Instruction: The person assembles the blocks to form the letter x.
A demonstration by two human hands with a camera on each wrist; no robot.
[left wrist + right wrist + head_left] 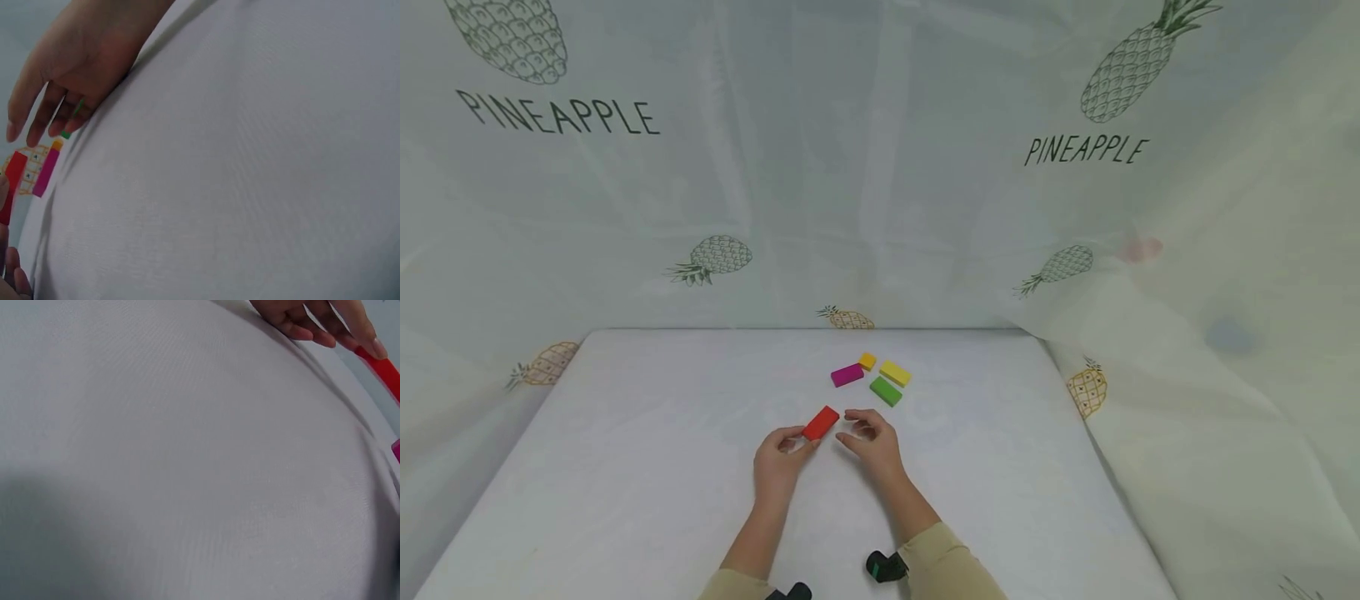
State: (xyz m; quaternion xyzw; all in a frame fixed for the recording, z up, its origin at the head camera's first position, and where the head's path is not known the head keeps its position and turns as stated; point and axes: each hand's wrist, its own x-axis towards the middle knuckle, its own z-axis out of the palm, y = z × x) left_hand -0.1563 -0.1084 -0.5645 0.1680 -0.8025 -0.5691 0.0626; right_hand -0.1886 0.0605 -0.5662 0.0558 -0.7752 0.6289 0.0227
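Between thumb and fingers my left hand (777, 468) pinches one end of a flat red rectangular block (821, 423), its other end slanting up to the right. Just right of that free end is my right hand (880, 450), fingers loosely bent and thumb apart, holding nothing. The left wrist view shows the right hand (87, 62) above the red block (14, 184), a gap between them. In the right wrist view, the left hand's thumb lies along the red block (386, 375).
Beyond the hands, a magenta block (847, 375), a small orange block (867, 361), a yellow block (895, 373) and a green block (886, 391) lie grouped on the white table (662, 467). A pineapple-print curtain (820, 167) hangs behind the table's far edge.
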